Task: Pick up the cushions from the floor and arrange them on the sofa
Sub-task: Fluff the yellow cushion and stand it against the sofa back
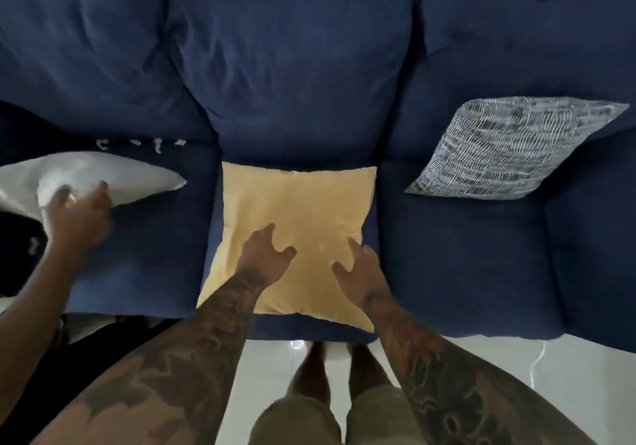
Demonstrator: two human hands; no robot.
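- While both hands hover spread and empty over the yellow cushion (296, 234), left hand (265, 259) and right hand (358, 272) grip nothing.
- It lies flat on the sofa (289, 66), middle seat.
- Best stood upright against the backrest.
- Beside it: patterned cushion (509, 145); another person's hand (77, 214) grips the white cushion (103, 176).

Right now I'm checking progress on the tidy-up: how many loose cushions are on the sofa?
3. A white cushion on the left seat under another person's hand, a yellow cushion lying flat on the middle seat, and a patterned grey cushion leaning on the right. Others may lie out of view.
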